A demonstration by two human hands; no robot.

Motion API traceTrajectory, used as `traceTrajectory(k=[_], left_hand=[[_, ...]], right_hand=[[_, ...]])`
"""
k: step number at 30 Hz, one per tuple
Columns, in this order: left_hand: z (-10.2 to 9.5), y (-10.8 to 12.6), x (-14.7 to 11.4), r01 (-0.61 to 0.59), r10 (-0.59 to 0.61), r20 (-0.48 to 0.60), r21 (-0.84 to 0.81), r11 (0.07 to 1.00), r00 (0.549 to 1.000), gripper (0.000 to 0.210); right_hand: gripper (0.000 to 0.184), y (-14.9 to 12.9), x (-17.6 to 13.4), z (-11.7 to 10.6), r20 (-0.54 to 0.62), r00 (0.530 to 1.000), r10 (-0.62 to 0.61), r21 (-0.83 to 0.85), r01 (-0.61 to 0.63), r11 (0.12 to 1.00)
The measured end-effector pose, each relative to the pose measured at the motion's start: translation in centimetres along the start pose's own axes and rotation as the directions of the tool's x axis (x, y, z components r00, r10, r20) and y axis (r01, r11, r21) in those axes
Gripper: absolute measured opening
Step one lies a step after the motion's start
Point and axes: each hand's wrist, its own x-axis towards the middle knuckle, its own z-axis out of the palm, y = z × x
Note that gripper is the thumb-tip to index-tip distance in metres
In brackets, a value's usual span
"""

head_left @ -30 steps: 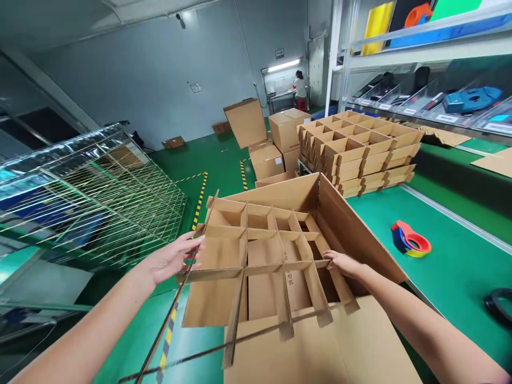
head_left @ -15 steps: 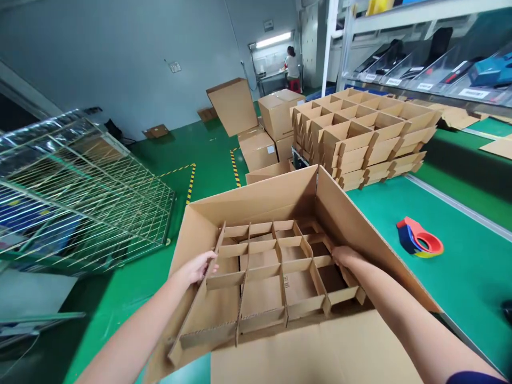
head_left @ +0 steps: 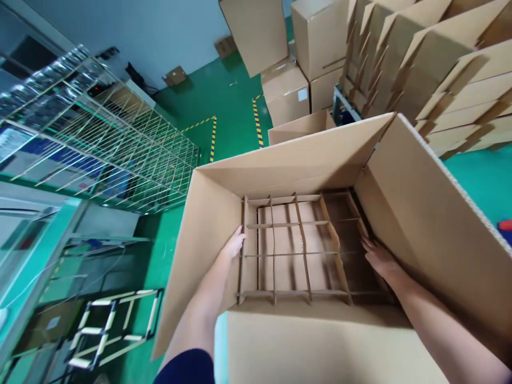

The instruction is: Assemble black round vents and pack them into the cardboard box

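Inside a large open cardboard box (head_left: 288, 165) lies a cardboard grid divider (head_left: 300, 223), its crossed strips lying low between the walls. My left hand (head_left: 235, 242) pinches the divider's left outer strip close to the box's left wall. On the opposite side, my right hand (head_left: 378, 256) has its fingers curled over the right outer strip, partly in shadow; the fingertips are partly hidden. Brown cardboard shows through the grid's cells. The box's near flap (head_left: 320, 346) is folded outward toward me.
A stack of cardboard dividers (head_left: 424, 58) stands behind the box at right. Closed cartons (head_left: 286, 93) sit beyond it. A wire rack (head_left: 136, 138) is at left, with a pipe frame (head_left: 108, 330) below it. A red tape dispenser (head_left: 506, 226) shows at the right edge.
The divider has gone down from a tilted position near the box's rim to lying deeper and more level inside. Both hands went down with it, and my view has tipped downward.
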Motion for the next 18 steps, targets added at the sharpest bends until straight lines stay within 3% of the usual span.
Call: traceTrajectory(k=[2, 5, 8, 11, 14, 16, 18], left_hand=[[1.4, -1.3, 1.0, -0.028, 0.032, -0.070, 0.053, 0.998, 0.997, 0.069], [3.5, -3.3, 1.2, -0.075, 0.098, -0.135, 0.165, 0.983, 0.986, 0.067], [6.0, -5.4, -0.6, -0.148, 0.177, -0.082, 0.280, 0.948, 0.981, 0.061], [8.7, -7.0, -3.9, -0.201, 0.188, 0.073, 0.352, 0.914, 0.980, 0.056], [11.4, -7.6, -8.4, -0.273, 0.161, 0.308, 0.365, 0.890, 0.938, 0.050], [12.9, -7.4, -11.8, -0.356, 0.176, 0.470, 0.327, 0.875, 0.865, 0.048], [14.6, -6.7, -15.0, -0.449, 0.220, 0.594, 0.269, 0.852, 0.774, 0.052]], right_hand=[[0.047, 0.0, 0.1, 0.5, -0.014, 0.999, -0.037, -0.022, 0.036, 0.999], [0.045, -0.9, 0.2, -0.5, -0.001, 0.999, -0.051, -0.029, 0.050, 0.998], [0.043, -3.6, 0.1, -2.4, 0.025, 0.997, 0.066, 0.036, -0.067, 0.997], [0.036, -7.5, -1.1, -3.5, 0.108, 0.988, 0.112, 0.134, -0.127, 0.983], [0.026, -11.7, -4.9, -3.7, 0.133, 0.991, -0.008, 0.248, -0.026, 0.968], [0.027, -14.3, -8.6, -4.0, -0.019, 0.991, -0.130, 0.353, 0.129, 0.927], [0.032, -16.5, -12.6, -4.3, -0.262, 0.944, -0.198, 0.417, 0.296, 0.859]])
